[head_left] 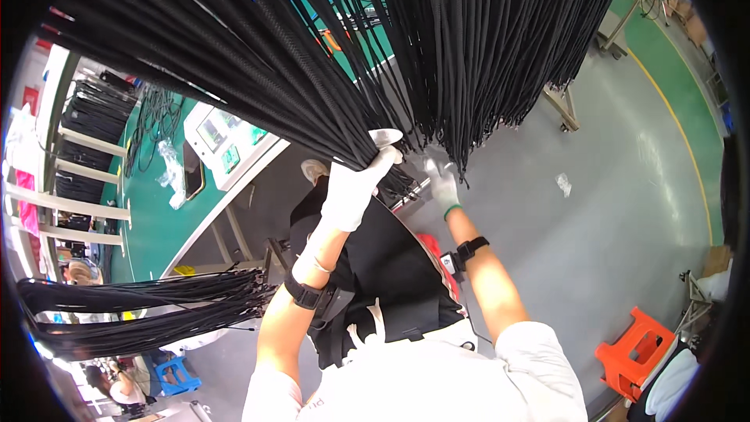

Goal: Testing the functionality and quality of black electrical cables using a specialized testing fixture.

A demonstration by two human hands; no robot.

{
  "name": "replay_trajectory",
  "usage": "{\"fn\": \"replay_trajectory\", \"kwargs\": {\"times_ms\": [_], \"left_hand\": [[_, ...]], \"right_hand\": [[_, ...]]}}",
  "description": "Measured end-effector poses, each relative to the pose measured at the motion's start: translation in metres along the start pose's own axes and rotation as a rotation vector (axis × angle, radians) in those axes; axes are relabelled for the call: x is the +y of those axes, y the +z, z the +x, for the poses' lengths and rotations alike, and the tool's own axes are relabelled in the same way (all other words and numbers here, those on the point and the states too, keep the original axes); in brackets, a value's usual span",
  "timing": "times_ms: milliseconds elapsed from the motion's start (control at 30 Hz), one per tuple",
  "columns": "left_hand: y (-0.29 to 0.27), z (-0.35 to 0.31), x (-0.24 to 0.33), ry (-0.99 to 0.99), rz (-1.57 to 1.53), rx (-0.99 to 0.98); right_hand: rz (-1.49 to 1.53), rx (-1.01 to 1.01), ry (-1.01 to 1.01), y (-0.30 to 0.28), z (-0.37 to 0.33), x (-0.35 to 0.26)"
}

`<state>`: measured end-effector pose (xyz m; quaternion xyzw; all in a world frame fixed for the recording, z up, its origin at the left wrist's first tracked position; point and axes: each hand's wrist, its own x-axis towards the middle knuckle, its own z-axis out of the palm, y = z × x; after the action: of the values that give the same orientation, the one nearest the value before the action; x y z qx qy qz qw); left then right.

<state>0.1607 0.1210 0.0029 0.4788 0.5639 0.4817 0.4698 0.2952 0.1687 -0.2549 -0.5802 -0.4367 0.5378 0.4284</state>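
Black braided cables (258, 70) hang in a thick mass from above, their ends gathering toward the middle of the view. My left hand (358, 181), in a white glove, is closed around a bundle of them near the lower ends, with a few tips showing beyond the fingers. My right hand (443, 187), in a white glove with a green cuff, is just below the tips of another hanging bunch (484, 55). Its fingers are smeared by motion, so whether it grips any cable is unclear.
A green-topped workbench (164, 242) stands to the left with a white instrument box (223, 141) on it. More cables (156, 305) hang at lower left. An orange stool (637, 352) and a blue stool (178, 375) stand on the grey floor. Other people sit at far left.
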Motion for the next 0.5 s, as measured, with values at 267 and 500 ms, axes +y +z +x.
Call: {"fn": "replay_trajectory", "kwargs": {"times_ms": [267, 500], "left_hand": [[0.006, -0.012, -0.007, 0.115, 0.021, -0.117], [0.017, -0.011, -0.036, 0.100, -0.003, -0.160]], "right_hand": [[1.234, -0.418, 0.673, 0.030, -0.012, 0.008], [0.631, -0.508, 0.116, 0.017, -0.059, -0.023]]}}
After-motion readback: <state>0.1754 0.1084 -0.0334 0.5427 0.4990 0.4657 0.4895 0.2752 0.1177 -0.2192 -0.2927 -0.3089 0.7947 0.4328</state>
